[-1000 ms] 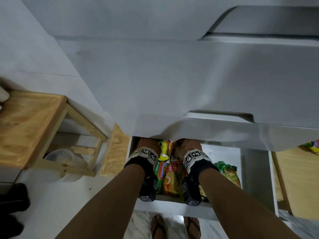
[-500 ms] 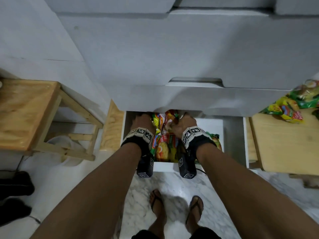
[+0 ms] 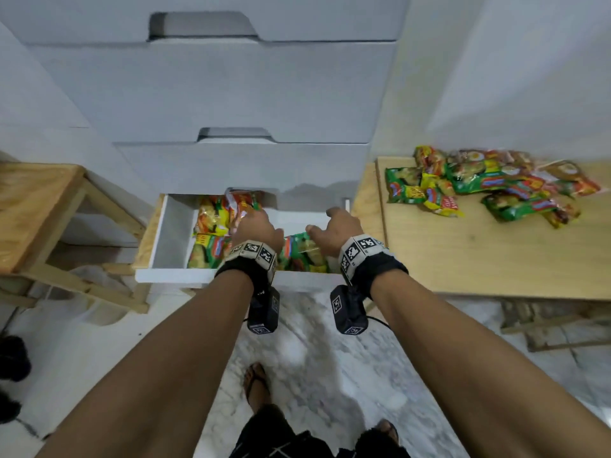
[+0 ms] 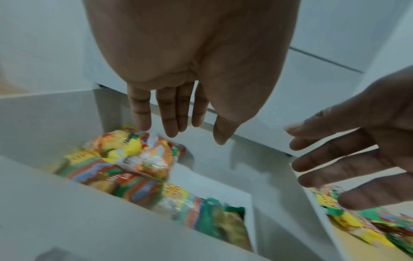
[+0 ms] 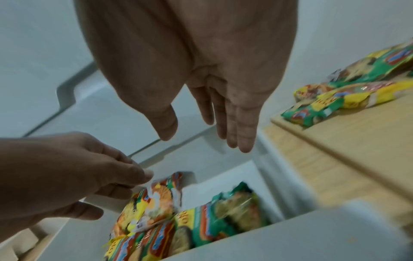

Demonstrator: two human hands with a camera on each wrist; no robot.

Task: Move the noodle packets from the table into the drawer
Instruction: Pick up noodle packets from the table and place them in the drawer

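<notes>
The white bottom drawer point(image 3: 172, 276) stands pulled out with several noodle packets point(image 3: 211, 219) inside, yellow-red ones on the left and a green packet point(image 3: 304, 252) towards the right. My left hand point(image 3: 251, 223) hovers over the left pile with its fingers point(image 4: 172, 123) straight and holding nothing. My right hand point(image 3: 334, 223) is above the drawer's right part, fingers point(image 5: 243, 137) spread and empty. Several more packets point(image 3: 479, 183) lie heaped on the wooden table point(image 3: 479, 259) to the right of the drawer.
Closed white drawers point(image 3: 231, 94) rise above the open one. A wooden stool point(image 3: 33, 206) stands at the left with a pale tub point(image 3: 89, 276) under it. My sandalled foot point(image 3: 256, 385) is on the marble floor in front of the drawer.
Both hands have come up out of the drawer, leaving the packets they were on inside. The right hand has drifted right. The view has pulled back and the table's packets now show.
</notes>
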